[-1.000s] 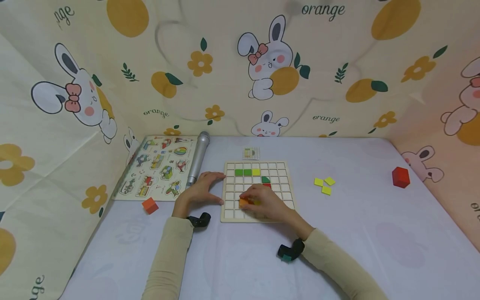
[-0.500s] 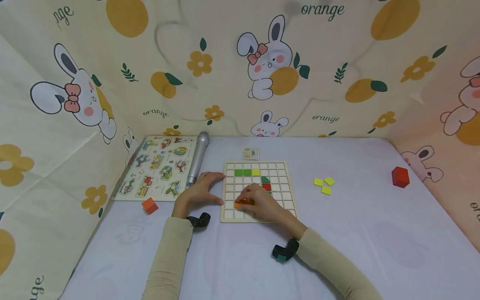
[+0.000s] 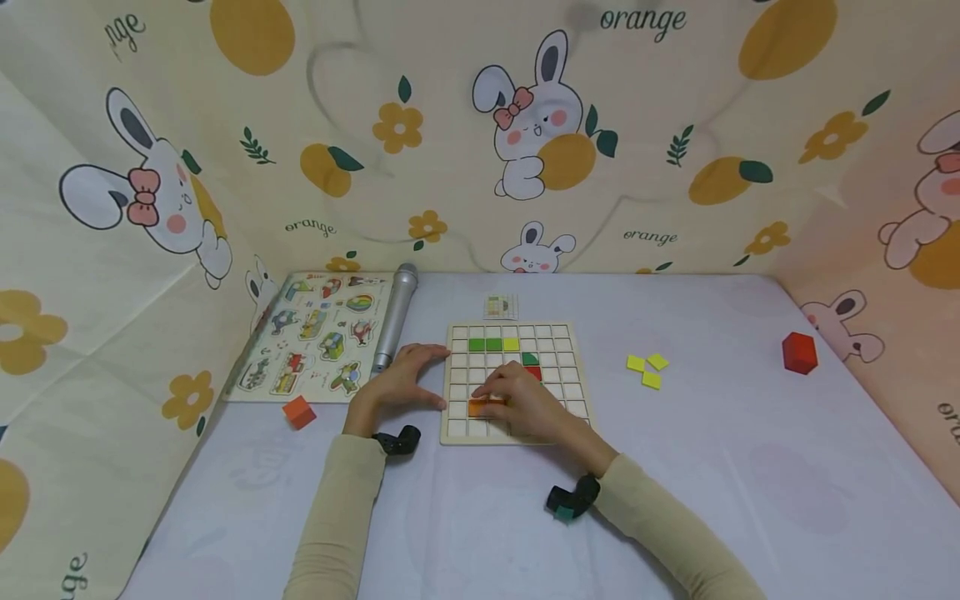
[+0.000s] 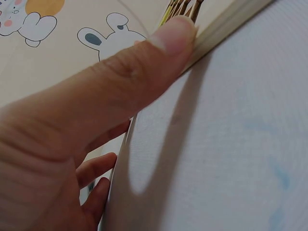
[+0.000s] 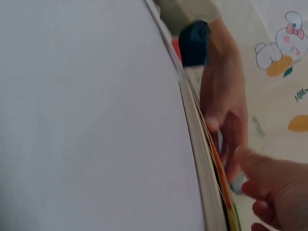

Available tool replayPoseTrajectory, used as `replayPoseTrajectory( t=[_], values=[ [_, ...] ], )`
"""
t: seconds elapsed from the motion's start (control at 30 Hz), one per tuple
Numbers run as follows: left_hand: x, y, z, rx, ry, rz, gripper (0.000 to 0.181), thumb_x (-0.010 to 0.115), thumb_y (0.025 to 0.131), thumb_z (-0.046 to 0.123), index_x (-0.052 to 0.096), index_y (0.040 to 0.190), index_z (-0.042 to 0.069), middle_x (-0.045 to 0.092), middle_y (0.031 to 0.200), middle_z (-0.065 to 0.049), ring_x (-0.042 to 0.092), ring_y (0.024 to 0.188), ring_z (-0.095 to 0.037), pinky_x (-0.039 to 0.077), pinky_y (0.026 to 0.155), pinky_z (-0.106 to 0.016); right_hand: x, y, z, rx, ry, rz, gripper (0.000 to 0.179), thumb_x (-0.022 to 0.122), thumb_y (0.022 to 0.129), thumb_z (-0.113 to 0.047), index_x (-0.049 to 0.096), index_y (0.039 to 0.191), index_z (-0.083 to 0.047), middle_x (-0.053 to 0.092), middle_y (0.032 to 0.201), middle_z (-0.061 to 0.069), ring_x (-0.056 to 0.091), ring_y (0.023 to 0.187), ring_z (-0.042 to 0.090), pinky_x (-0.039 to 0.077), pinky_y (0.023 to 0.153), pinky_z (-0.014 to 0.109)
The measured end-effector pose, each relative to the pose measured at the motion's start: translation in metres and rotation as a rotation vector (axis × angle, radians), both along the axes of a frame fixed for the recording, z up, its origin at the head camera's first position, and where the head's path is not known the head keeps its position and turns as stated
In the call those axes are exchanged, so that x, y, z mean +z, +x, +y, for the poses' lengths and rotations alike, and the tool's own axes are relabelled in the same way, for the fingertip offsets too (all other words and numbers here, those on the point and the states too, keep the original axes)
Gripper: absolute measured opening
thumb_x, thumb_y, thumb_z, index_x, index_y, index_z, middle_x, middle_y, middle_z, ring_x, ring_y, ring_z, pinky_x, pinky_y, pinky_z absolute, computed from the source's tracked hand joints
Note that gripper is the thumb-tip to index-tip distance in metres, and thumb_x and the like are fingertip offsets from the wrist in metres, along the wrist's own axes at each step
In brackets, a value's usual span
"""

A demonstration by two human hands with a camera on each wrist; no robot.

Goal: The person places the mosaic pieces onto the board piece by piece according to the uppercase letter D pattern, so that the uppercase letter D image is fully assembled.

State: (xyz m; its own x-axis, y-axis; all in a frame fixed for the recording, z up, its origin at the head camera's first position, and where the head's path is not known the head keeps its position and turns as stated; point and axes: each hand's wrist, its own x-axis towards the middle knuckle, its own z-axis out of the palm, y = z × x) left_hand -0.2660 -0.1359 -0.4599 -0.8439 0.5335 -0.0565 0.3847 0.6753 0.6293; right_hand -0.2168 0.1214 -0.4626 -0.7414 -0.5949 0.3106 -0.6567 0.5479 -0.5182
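Observation:
A wooden grid board (image 3: 446,432) lies flat on the table. Against its left edge rests my left hand (image 3: 401,383), thumb and fingers spread; the left wrist view shows the thumb (image 4: 168,43) touching the board's side. My right hand (image 3: 528,404) is over the lower middle cells, thumb and index finger a little apart above an orange tile (image 3: 475,408). More orange shows beneath the fingers, partly hidden. Green tiles (image 3: 477,345) and a yellow tile (image 3: 511,344) sit in an upper row. A green rounded piece (image 3: 530,359) and a red tile (image 3: 534,373) lie right of centre.
Three loose yellow tiles (image 3: 651,381) lie right of the board. A small pattern card (image 3: 500,307) is behind it. Left stand a silver microphone (image 3: 395,317), a picture puzzle board (image 3: 307,333) and an orange cube (image 3: 299,412). A red block (image 3: 799,353) stands far right.
My right hand has shifted left with the orange tile, which now lies in a lower-left cell; its thumb and index finger have parted slightly. The left hand stays at the board's edge.

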Motion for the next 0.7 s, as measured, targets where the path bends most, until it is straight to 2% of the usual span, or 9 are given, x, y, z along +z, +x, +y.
replayPoseTrajectory(
  t=[0.07,0.13,0.3,0.5,0.7],
  values=[
    [0.0,0.0,0.0,0.003,-0.001,-0.002,0.088,0.084,0.064,0.037,0.043,0.139,0.016,0.034,0.147,-0.005,0.02,0.137,-0.029,0.018,0.113,-0.049,0.004,-0.001,0.007,-0.022,-0.019,-0.033,0.021,0.072,0.082,-0.026,0.072,0.101,-0.018,0.059,0.1,-0.01,0.047,0.097,0.008,0.046,0.083,0.028],
    [0.0,0.0,0.0,0.004,0.0,-0.001,0.088,0.084,0.064,0.036,0.043,0.139,0.015,0.035,0.147,-0.005,0.02,0.137,-0.03,0.018,0.114,-0.049,0.007,-0.004,0.017,-0.036,-0.05,-0.03,0.021,0.071,0.083,-0.023,0.072,0.102,-0.016,0.06,0.101,-0.007,0.048,0.097,0.01,0.048,0.081,0.03],
    [0.002,0.002,0.001,0.008,0.005,-0.007,0.089,0.085,0.063,0.034,0.043,0.139,0.014,0.035,0.147,-0.006,0.02,0.137,-0.03,0.017,0.114,-0.048,0.014,-0.014,0.051,-0.076,-0.111,0.047,0.022,0.074,0.08,-0.014,0.071,0.101,-0.007,0.064,0.1,0.005,0.053,0.096,0.02,0.052,0.075,0.037],
    [0.004,0.002,0.001,0.004,-0.002,-0.002,0.089,0.084,0.064,0.035,0.042,0.139,0.014,0.034,0.148,-0.007,0.019,0.137,-0.031,0.018,0.113,-0.05,0.022,-0.016,0.099,-0.23,-0.1,0.032,0.025,0.074,0.078,-0.007,0.07,0.103,-0.006,0.062,0.1,0.007,0.055,0.094,0.026,0.053,0.078,0.044],
    [0.002,0.001,0.001,0.008,-0.004,-0.008,0.09,0.084,0.063,0.037,0.042,0.14,0.015,0.033,0.148,-0.005,0.018,0.137,-0.031,0.018,0.113,-0.05,0.024,-0.016,0.142,-0.338,-0.044,0.025,0.029,0.073,0.079,-0.005,0.068,0.107,-0.005,0.063,0.105,0.013,0.055,0.095,0.031,0.048,0.079,0.047]
  ],
)
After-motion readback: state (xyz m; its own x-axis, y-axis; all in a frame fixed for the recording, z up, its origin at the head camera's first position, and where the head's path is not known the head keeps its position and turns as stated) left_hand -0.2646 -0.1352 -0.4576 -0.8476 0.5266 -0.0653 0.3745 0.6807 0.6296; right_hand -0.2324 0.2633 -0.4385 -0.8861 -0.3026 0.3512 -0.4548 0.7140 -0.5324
